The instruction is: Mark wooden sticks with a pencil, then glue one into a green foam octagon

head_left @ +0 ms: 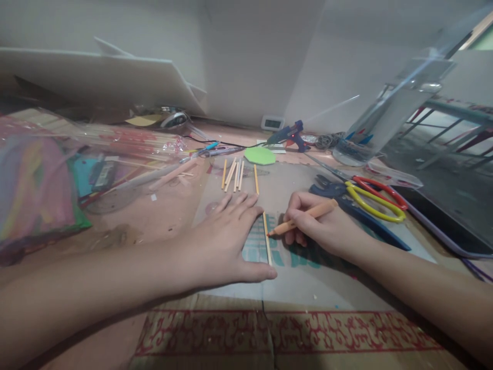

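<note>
My left hand (227,234) lies spread on the cardboard sheet (296,177). Its index finger and thumb hold a thin wooden stick (268,241) at its two ends. The stick's far part is coloured orange-yellow and its near part is pale. My right hand (314,221) is closed around an orange marker (308,215), whose tip touches the stick about midway. Just beyond my left fingers lies an orange-coloured stick (256,179). Several short sticks (235,174), mostly pale, rest to its left.
A green foam piece (260,155) and a blue glue gun (288,134) lie at the back. On the right are red-and-yellow-handled scissors (375,198), dark-blue pliers (356,210), a phone (447,218) and a clear container (385,115). Plastic bags (38,180) crowd the left.
</note>
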Demonstrator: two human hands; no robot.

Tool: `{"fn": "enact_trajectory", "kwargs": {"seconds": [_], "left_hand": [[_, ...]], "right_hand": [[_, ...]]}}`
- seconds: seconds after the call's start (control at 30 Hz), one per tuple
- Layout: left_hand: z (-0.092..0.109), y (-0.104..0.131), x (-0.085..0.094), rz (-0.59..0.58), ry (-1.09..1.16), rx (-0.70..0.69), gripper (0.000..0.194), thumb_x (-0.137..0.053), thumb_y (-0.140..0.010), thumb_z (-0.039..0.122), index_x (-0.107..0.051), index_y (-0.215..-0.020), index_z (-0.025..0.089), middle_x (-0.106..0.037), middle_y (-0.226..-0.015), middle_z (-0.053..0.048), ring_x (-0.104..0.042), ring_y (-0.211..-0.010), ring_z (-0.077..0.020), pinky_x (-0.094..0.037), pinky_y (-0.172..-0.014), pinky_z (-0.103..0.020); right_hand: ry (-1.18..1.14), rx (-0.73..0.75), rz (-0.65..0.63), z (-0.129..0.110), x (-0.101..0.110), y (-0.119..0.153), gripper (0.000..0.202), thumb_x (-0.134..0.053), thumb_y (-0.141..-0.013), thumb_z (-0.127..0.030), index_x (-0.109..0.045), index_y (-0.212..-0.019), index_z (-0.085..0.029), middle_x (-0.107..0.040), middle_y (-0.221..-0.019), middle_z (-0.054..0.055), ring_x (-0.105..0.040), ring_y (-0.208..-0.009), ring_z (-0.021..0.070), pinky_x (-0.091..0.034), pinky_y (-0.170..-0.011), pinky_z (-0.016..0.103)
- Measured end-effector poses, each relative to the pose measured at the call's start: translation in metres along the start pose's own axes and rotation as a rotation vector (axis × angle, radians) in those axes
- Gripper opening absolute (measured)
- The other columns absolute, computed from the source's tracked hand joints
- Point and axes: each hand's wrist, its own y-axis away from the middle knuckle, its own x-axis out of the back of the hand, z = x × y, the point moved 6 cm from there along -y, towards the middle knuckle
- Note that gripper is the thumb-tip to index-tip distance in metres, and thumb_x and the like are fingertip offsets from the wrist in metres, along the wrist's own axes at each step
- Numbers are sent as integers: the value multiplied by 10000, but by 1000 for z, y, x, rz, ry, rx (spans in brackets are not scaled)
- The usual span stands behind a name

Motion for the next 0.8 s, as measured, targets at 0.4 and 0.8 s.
{"fn": "enact_trajectory", "kwargs": {"seconds": [0.4, 0.8], "left_hand": [[2, -1, 0, -9, -9, -5, 1065, -653, -760, 811, -425, -1545, 129, -198, -1719, -189, -139, -1590, -435, -180, -1267, -667], [3, -2, 0, -13, -27, -5, 1046, -656, -766, 803, -445, -1526, 115, -192, -1720, -191, -132, -1594, -422, -175, -1275, -646]], "right_hand": [[15, 16, 3, -1, -2, 3, 202, -597, -904, -302, -510, -742, -218, -701, -578, 4, -555, -443, 82, -407, -420, 165], [13, -39, -123, 4, -6, 9, 220, -604, -903, -306, -524, -724, -205, -718, -594, 29, -536, -448, 86, -387, -420, 175]]}}
